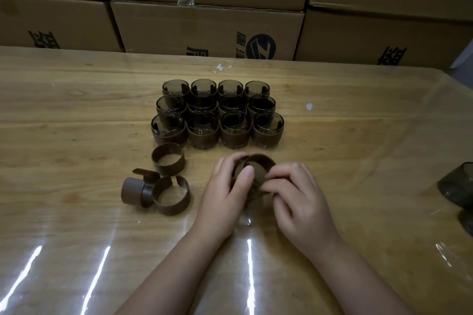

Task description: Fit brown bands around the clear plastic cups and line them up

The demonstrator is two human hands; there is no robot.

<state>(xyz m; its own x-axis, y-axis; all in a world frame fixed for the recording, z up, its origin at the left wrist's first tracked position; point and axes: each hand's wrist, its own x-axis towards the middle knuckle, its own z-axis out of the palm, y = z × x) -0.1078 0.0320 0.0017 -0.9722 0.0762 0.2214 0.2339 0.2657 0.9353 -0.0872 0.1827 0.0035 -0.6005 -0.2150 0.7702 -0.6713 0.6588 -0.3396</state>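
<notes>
Several clear cups with brown bands [217, 112] stand in tidy rows on the wooden table [76, 115]. Just in front of them my left hand [225, 192] and my right hand [297, 194] together grip a brown band [258, 161], which wraps a cup mostly hidden under my fingers. Loose brown bands lie to the left: one ring [168, 162] upright near the rows, and a small cluster of curled bands [156, 192] closer to me.
Stacked cardboard boxes [204, 28] wall off the table's far edge. Bare smoky cups [458, 184] sit at the right edge of view. A shiny plastic sheet covers the tabletop.
</notes>
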